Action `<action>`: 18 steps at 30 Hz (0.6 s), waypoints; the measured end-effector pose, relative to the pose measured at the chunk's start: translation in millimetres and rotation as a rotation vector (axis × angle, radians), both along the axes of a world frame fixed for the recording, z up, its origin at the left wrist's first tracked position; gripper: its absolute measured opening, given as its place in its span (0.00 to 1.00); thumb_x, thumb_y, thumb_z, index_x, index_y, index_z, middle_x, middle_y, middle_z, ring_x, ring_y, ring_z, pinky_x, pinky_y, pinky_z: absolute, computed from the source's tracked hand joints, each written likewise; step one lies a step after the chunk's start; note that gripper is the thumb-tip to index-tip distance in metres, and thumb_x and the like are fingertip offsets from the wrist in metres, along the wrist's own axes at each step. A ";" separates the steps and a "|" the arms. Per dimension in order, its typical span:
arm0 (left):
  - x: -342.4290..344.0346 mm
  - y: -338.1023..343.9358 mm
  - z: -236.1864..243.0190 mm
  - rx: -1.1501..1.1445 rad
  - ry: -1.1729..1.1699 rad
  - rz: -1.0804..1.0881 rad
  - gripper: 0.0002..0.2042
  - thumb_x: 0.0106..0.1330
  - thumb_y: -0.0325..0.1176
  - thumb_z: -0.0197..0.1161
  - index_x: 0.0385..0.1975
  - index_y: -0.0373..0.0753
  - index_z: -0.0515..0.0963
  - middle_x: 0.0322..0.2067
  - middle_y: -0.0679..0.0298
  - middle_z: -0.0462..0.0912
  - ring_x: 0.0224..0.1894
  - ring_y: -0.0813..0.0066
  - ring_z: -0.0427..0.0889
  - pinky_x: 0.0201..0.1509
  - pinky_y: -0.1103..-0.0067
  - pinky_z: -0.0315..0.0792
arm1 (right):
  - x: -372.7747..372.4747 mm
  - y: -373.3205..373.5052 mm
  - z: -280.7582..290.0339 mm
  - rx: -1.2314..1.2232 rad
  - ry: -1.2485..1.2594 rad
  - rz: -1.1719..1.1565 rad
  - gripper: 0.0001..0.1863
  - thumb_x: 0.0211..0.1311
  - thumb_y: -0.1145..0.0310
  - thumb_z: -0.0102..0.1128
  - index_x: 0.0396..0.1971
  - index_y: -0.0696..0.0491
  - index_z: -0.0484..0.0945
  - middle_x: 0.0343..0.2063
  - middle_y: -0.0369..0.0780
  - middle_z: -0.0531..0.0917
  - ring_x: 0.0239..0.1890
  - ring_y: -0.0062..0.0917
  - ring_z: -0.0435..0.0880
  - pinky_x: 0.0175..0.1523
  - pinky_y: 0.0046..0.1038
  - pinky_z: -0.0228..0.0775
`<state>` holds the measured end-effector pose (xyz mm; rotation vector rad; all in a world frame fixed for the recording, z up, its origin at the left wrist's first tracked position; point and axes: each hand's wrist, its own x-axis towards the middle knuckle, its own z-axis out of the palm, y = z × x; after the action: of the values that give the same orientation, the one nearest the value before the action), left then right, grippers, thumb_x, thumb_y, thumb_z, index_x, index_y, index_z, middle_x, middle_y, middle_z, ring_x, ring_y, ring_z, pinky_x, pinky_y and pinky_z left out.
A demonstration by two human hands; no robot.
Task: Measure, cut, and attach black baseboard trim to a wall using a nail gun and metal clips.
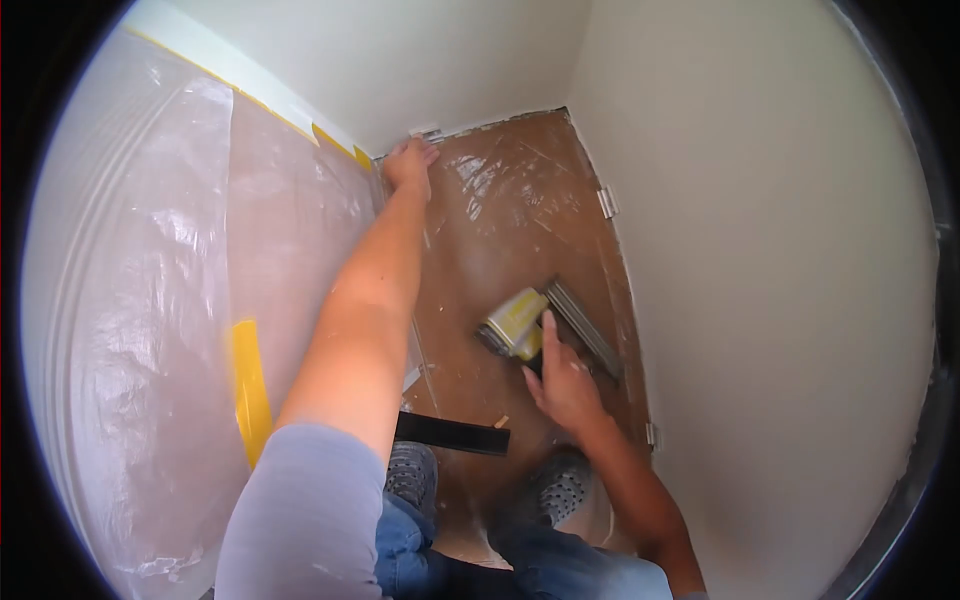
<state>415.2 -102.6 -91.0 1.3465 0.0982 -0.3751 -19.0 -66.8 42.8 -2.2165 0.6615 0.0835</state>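
Note:
My right hand [568, 388] is wrapped round the handle of a yellow-green and black nail gun [516, 320], its index finger stretched along the body. The gun's long grey magazine [583, 328] slants toward the right wall, and the tool is slightly blurred. Far ahead, my left arm reaches to the base of the back wall. There my left hand [408, 168] has its fingers apart at the floor's edge, close beside a small light-coloured clip [427, 132]. Whether the fingertips touch that clip is hard to make out.
Similar clips [608, 202] sit along the right wall's base. A black strip [452, 433] lies across the brown floor [520, 225] before my shoes [563, 487]. Clear plastic sheeting [150, 300] with yellow tape [251, 385] covers the left side. Pale walls [760, 250] meet at the far corner.

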 end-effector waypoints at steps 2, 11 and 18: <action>-0.8 2.4 4.7 -0.058 0.070 -0.047 0.15 0.69 0.31 0.61 0.47 0.25 0.72 0.42 0.46 0.81 0.44 0.55 0.85 0.49 0.67 0.84 | 21.8 -9.2 -17.5 -0.075 -0.030 0.066 0.47 0.60 0.70 0.62 0.74 0.64 0.42 0.43 0.55 0.80 0.45 0.50 0.79 0.50 0.45 0.76; -2.5 7.9 24.9 0.025 0.138 -0.149 0.21 0.69 0.36 0.62 0.50 0.21 0.71 0.45 0.43 0.80 0.47 0.52 0.84 0.51 0.67 0.84 | 37.1 -7.7 -58.4 -0.291 -0.070 0.122 0.43 0.60 0.70 0.57 0.72 0.67 0.49 0.39 0.52 0.80 0.41 0.43 0.79 0.48 0.41 0.76; -5.8 -0.1 18.7 -0.033 0.161 -0.189 0.21 0.68 0.37 0.64 0.49 0.22 0.73 0.43 0.43 0.81 0.42 0.53 0.85 0.44 0.69 0.84 | 31.3 2.1 -66.0 -0.390 0.049 0.049 0.45 0.57 0.69 0.61 0.71 0.70 0.49 0.39 0.49 0.80 0.42 0.42 0.78 0.50 0.39 0.74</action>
<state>409.4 -102.7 -72.3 1.2954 0.0985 -0.6426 12.4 -64.7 -23.1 -2.6132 0.6969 0.0351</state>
